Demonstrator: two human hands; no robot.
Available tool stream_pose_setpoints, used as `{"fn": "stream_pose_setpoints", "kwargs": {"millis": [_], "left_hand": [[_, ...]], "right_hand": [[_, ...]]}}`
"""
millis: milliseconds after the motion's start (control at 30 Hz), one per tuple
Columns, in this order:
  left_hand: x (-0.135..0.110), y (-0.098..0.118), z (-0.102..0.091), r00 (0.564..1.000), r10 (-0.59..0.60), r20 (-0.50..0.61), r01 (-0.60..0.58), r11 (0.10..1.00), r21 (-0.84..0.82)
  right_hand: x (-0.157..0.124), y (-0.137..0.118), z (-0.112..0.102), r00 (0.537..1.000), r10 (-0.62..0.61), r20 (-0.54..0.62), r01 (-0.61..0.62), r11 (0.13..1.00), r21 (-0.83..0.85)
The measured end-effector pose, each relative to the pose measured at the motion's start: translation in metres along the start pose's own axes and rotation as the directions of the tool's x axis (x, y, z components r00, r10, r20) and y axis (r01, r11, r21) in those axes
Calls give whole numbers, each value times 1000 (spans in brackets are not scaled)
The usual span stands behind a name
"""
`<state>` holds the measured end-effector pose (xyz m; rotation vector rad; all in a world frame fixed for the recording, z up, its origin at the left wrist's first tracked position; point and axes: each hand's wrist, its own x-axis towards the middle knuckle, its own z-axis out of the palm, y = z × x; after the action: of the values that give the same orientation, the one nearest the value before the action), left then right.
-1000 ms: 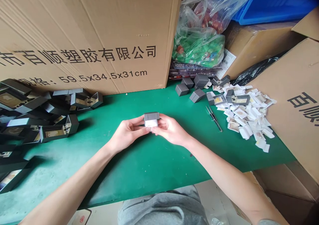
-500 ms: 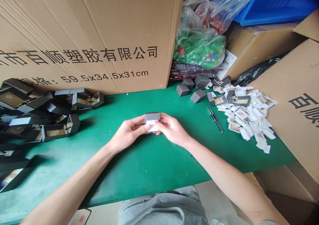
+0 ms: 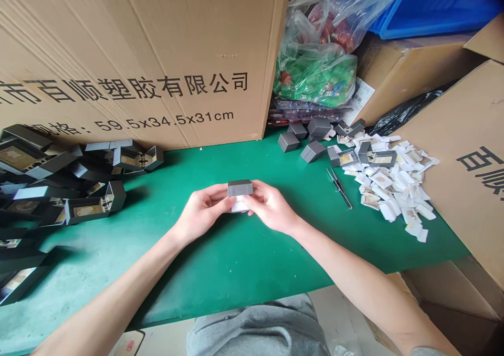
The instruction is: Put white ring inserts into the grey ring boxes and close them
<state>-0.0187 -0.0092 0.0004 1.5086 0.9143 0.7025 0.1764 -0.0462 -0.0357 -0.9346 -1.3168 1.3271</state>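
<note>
— Hands first: where are they?
— Both meet over the middle of the green table (image 3: 236, 261), just above its surface. The left hand (image 3: 202, 209) and the right hand (image 3: 271, 206) pinch one small grey box (image 3: 240, 188) between them.
— How tight is the hold?
— Fingers are curled in and thumbs pressed to the near side. Neither palm is open, and each hand grips one end of the box.
— Anything else in there?
— A white piece (image 3: 239, 206) shows just under the grey part, between the fingertips. Whether it sits inside the box I cannot tell.
— What lies to the right?
— Tweezers (image 3: 338, 188) lie flat on the table, near the right hand but apart from it. Beyond them is a heap of white inserts (image 3: 394, 193), with a few shut grey boxes (image 3: 303, 140) behind.
— To the left?
— A pile of open dark cases (image 3: 90, 206) sits at the table's left edge, well apart from the left hand.
— Behind?
— A large carton (image 3: 137, 46) with printed characters stands on the table. Beside it is a clear bag (image 3: 315, 67) of green and red items, and a blue crate (image 3: 433, 4) sits behind that.
</note>
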Motion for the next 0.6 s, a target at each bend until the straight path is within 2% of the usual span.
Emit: {"fn": "stream_pose_setpoints", "kwargs": {"millis": [233, 600], "left_hand": [[0, 4, 1, 1000, -16, 4, 16, 1000, 8], [1, 2, 0, 1000, -11, 4, 11, 1000, -14]], "right_hand": [[2, 7, 3, 998, -17, -61, 19, 999, 40], [2, 3, 3, 999, 21, -45, -19, 999, 36]]}}
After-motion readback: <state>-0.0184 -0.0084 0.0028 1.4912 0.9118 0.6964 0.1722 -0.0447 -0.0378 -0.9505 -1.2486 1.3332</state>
